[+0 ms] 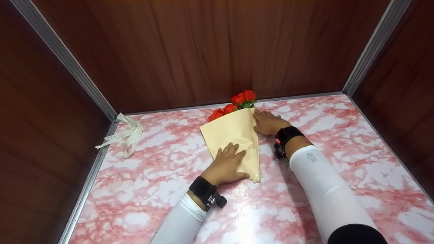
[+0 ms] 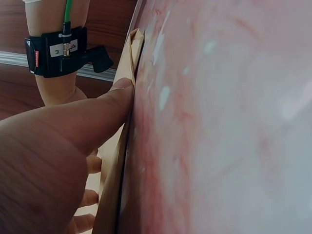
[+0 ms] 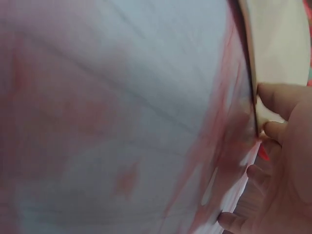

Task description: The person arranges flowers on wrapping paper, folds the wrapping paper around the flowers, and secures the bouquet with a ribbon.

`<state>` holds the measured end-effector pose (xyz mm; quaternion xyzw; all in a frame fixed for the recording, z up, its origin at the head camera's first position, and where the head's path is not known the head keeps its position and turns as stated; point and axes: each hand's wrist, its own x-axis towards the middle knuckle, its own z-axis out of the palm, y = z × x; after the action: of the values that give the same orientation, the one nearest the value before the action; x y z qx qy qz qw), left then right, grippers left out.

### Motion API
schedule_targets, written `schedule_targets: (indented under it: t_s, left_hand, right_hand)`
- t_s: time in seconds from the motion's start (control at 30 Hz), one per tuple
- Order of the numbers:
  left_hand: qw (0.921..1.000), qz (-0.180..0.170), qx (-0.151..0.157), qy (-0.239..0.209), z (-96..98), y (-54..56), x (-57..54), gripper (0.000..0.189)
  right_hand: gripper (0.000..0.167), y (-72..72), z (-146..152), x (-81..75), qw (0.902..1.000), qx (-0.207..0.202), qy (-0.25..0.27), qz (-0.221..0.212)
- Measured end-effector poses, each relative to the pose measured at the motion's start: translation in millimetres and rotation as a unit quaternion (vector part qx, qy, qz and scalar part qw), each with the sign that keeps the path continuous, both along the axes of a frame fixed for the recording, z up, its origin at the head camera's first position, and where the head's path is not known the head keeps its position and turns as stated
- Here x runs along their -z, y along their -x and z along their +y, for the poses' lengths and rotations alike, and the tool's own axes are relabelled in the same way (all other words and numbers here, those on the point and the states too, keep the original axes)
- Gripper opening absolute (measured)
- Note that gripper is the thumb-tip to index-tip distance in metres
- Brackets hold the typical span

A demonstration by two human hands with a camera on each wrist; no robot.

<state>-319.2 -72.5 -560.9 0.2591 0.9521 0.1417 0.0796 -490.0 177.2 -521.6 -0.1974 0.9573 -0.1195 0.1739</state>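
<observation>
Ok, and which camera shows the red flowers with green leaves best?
The head view: it shows the red flowers with green leaves clustered at the upper edge of the folded tan paper wrapper. The right wrist view catches only slivers of red toward its right side; the left wrist view shows none.

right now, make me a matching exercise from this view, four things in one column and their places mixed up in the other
1. red flowers
2. pale ribbon
3. left hand
4. right hand

A. at the right edge of the paper wrap
B. near the far left corner of the table
C. past the wrap's far edge
D. spread on top of the wrap

Pairs: 1-C, 2-B, 3-D, 4-A
</observation>
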Motion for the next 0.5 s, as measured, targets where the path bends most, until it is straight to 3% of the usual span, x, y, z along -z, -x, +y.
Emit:
schedule_targets:
  t_s: [0.27, 0.5]
  left_hand:
    - [0.9999, -0.01, 0.003, -0.001, 1.3, -2.3, 1.5, 0.095]
    - [0.9998, -0.017, 0.002, -0.006, 0.7, -2.6, -1.5, 0.098]
  right_hand:
    - [0.075, -12.1, 8.0, 6.7, 0.9988, -0.029, -0.038, 0.014]
    - [0.082, -45.1, 10.7, 7.3, 0.9962, -0.07, -0.049, 0.021]
